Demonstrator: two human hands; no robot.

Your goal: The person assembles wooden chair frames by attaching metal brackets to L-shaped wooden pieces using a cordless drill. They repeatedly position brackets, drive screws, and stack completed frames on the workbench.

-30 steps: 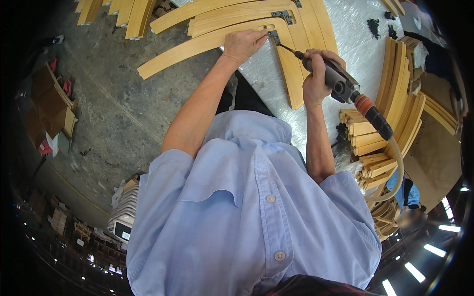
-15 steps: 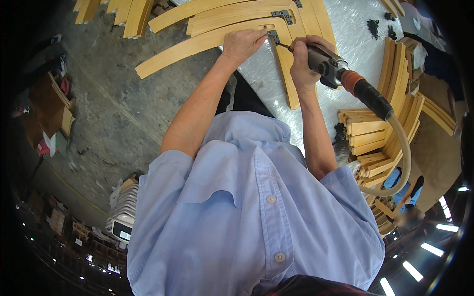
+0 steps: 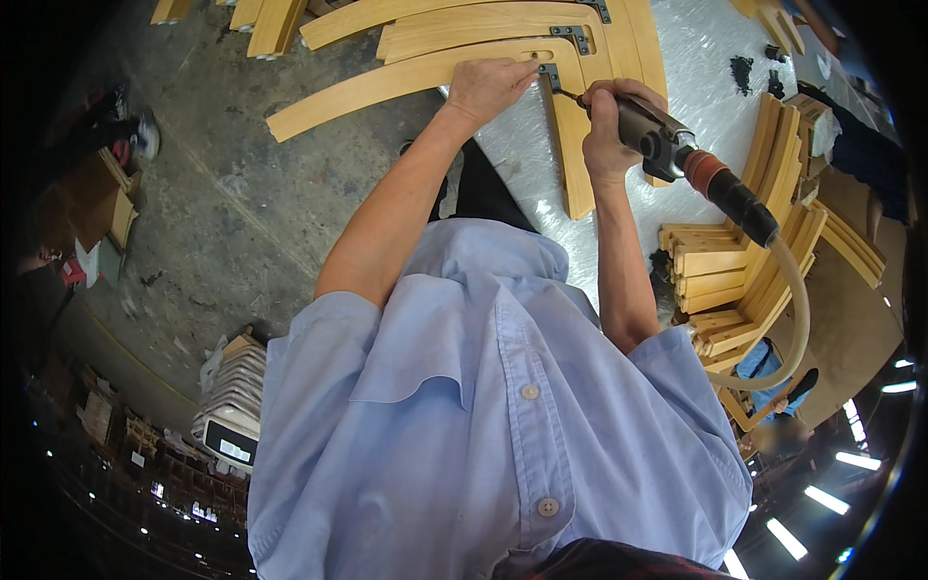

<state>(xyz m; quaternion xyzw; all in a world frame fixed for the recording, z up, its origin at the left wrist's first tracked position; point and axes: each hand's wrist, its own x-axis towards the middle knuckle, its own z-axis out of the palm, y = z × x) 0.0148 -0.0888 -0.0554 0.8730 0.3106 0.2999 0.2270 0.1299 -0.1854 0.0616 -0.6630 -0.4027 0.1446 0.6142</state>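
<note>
A pneumatic screwdriver (image 3: 662, 140) with an orange-red collar is gripped in my right hand (image 3: 611, 140). Its thin bit points left and meets the lower arm of a black L-shaped corner bracket (image 3: 549, 77). That bracket lies on the corner of an angled wooden frame, which has a long curved arm (image 3: 377, 94) and a straighter leg (image 3: 572, 169). My left hand (image 3: 493, 87) rests on the curved arm beside the bracket, thumb and fingers pinched together. Whatever those fingertips hold, if anything, is hidden.
Similar wooden frames with a second black bracket (image 3: 570, 39) lie beyond, on a shiny wrapped tabletop (image 3: 710, 58). Small black hardware (image 3: 741, 73) sits in a pile there. Stacked wooden pieces (image 3: 710, 266) stand at right, near the driver's pale hose (image 3: 800, 319). Another person (image 3: 764, 362) is behind them.
The view has shifted slightly, so hands, driver and frame appear a little further right. The bit stays at the bracket, and both hands keep their grip.
</note>
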